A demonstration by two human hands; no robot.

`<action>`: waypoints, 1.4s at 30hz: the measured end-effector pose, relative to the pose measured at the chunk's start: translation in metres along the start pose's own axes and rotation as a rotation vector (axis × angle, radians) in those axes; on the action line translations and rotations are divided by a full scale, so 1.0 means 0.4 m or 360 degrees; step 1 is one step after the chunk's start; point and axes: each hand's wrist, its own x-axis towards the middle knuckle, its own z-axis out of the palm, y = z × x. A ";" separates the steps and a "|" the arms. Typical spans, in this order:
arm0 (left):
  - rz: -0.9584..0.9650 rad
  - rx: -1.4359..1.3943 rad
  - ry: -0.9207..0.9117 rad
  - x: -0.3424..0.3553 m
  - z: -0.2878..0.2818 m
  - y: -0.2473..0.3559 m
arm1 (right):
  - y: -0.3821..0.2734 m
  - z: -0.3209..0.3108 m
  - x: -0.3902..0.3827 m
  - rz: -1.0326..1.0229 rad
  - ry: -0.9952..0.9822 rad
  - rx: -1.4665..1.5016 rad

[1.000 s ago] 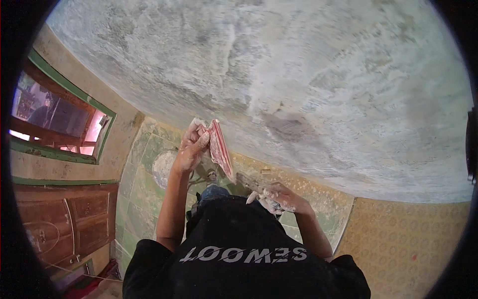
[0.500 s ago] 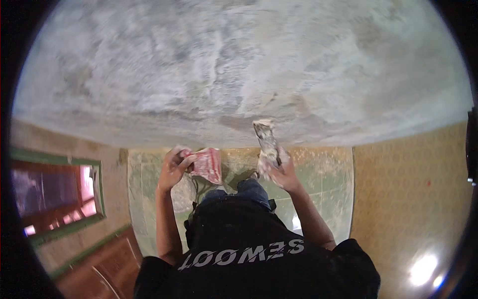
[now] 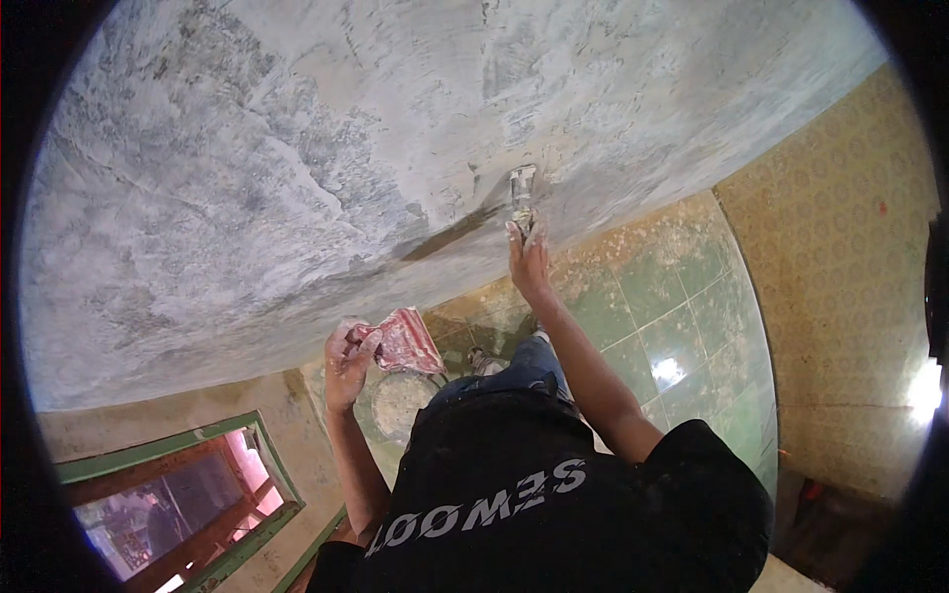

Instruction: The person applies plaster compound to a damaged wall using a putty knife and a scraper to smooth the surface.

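My left grip [image 3: 348, 364] is clamped on the left edge of a flat, red-and-white striped, putty-smeared spreader [image 3: 409, 342]. Up and right of that spreader, my right grip [image 3: 530, 253] is clamped round a narrow, flat-bladed, putty-caked scraper [image 3: 523, 186], its blade end at the mottled grey plastered wall [image 3: 297, 178].

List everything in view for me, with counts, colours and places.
Plastered wall: one, mottled grey, across the top
Patterned wall: one, yellow-brown, right
Tiled floor: one, green, pale-spattered, centre right
Window: one, green-framed, lower left
Round object: one, pale, low centre, kind unclear
Flat plate: one, red and white, left hand
Scraper: one, whitish, right hand
Jeans: one pair, blue, below centre
Shirt: one, black, bottom
Hands: two, white-smeared, centre
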 end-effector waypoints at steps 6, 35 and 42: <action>0.0062 -0.0066 -0.0095 0.032 0.070 -0.002 | 0.260 0.053 -0.088 -0.0389 -0.0164 0.0168; 0.0068 -0.0840 0.0085 0.197 0.655 0.025 | 0.078 -0.439 0.088 -0.0513 -0.0308 0.0002; 0.0400 -0.0690 0.0833 0.304 0.703 -0.063 | 0.117 -0.495 0.172 -0.0334 -0.0551 0.0390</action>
